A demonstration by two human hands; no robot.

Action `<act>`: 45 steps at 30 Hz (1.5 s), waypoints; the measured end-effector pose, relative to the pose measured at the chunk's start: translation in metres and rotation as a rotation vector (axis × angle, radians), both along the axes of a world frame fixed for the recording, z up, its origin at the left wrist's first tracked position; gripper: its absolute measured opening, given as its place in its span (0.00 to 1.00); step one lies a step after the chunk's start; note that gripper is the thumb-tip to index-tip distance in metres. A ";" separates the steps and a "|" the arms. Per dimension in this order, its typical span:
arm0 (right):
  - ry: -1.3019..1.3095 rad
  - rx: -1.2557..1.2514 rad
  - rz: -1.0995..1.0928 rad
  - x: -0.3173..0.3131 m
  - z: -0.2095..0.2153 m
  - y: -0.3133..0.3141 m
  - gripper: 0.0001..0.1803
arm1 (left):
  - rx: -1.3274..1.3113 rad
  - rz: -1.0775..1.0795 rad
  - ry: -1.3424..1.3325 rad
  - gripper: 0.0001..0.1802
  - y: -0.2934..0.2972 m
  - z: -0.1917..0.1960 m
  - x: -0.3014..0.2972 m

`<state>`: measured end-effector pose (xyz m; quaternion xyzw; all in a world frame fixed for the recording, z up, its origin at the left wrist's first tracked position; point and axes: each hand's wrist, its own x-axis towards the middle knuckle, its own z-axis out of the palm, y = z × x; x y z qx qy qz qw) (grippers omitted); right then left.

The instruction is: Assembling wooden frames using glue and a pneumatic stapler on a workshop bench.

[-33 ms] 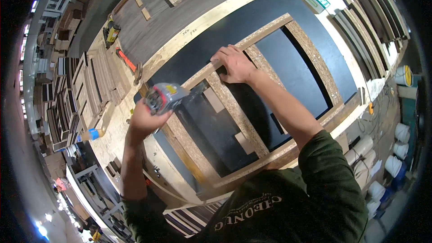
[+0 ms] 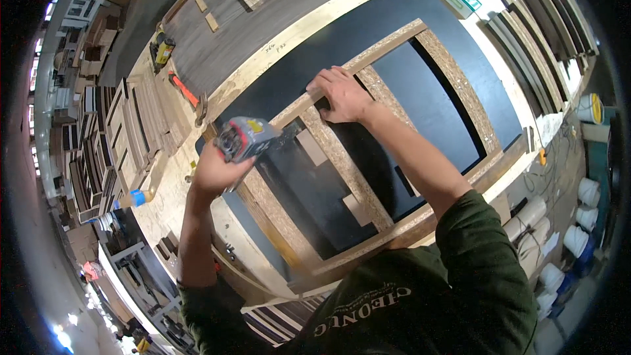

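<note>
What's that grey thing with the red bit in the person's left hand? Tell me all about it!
It is a power tool, a nailer or stapler by its look: a chunky grey body with a red part and a small yellow label. The left hand holds it from below, over the left end of the chipboard frame on the dark panel. Its tip is hidden, so whether it touches the frame cannot be told.

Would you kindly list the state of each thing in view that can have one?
Left hand: closed around the power tool, raised over the frame's left corner.
Power tool: held, nose toward the frame; running or not, cannot tell.
Right hand: fingers spread, flat on the frame's top rail.
Particleboard frame: lying flat on the dark panel.
Dark panel: flat on the workbench.
Orange-handled hammer: lying loose on the bench.
</note>
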<state>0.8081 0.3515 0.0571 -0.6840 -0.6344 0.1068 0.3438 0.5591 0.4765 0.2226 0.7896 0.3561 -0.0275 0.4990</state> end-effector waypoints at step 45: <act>-0.008 -0.045 -0.018 0.002 0.000 -0.005 0.27 | 0.240 -0.193 0.213 0.11 0.002 -0.038 0.080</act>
